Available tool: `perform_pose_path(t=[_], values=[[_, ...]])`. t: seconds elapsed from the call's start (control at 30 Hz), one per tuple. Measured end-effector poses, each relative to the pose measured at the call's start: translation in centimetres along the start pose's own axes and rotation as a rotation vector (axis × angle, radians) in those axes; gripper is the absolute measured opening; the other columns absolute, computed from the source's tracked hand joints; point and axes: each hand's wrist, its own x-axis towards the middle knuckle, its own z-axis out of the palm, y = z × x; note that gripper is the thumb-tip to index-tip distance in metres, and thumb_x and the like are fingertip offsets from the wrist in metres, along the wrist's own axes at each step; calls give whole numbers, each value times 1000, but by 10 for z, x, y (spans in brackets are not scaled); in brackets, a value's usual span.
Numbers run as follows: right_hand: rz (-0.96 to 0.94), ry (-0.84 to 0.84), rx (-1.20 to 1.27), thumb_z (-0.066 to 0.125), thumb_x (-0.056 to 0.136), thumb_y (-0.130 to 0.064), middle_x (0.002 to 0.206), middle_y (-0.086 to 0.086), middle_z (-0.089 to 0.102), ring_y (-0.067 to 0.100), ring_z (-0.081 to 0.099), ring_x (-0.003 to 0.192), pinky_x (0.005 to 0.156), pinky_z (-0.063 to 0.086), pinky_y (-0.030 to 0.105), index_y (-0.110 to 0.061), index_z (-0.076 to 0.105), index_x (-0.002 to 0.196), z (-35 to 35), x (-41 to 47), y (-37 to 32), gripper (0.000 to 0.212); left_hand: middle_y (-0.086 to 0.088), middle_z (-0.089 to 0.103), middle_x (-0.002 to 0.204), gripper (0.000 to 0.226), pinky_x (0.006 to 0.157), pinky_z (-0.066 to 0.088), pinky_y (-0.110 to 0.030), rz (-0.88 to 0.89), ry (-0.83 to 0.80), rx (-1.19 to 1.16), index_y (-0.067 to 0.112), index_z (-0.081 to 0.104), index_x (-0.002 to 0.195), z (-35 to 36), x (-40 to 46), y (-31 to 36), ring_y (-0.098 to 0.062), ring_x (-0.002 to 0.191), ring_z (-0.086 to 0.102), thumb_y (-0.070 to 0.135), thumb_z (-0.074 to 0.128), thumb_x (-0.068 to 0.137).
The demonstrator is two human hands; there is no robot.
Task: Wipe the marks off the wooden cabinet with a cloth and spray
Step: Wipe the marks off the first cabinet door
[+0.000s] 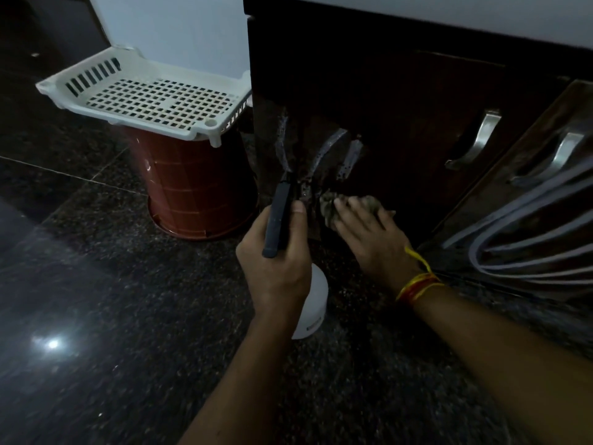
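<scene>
The dark wooden cabinet (401, 101) fills the upper right, with pale streaky marks (327, 149) low on its left door. My left hand (276, 261) grips the black trigger head of a spray bottle, whose white body (313, 303) shows under my wrist; the nozzle points at the marks. My right hand (369, 232) presses a crumpled greyish cloth (330, 203) flat against the bottom of the door, just below the marks. A yellow and red thread is tied on that wrist.
A white perforated plastic basket (64, 88) rests on an upturned red-brown bin (199, 187) to the left of the cabinet. Two metal handles (481, 139) sit on the doors at right. A grey striped object (529, 232) lies at far right. Dark polished granite floor (96, 300) spreads below.
</scene>
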Motion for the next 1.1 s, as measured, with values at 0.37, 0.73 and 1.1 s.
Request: perform_pose_path(t=[0.37,0.73,1.1], values=[[269,241,46,48,95,-7,154,15,28,35,21,144,105,32,54,-7,41,139,-52,47,21,45,-22,60,65,36,42,43,-45,-6,-10,-53,13,60,71,5,-5,13,-39,47,51,45,55,87],[-191,-153,-41,43,87,-22,149,13,39,31,36,138,106,20,50,-6,56,131,5,20,-10,49,-15,56,54,40,45,45,-43,2,-10,-15,11,64,73,-7,-4,7,-33,47,54,46,54,87],[256,298,94,44,96,-5,153,16,32,36,24,142,110,25,56,-6,43,138,-66,75,20,41,-16,62,65,32,44,45,-44,4,20,-23,19,61,71,-9,0,13,-36,48,55,46,55,87]])
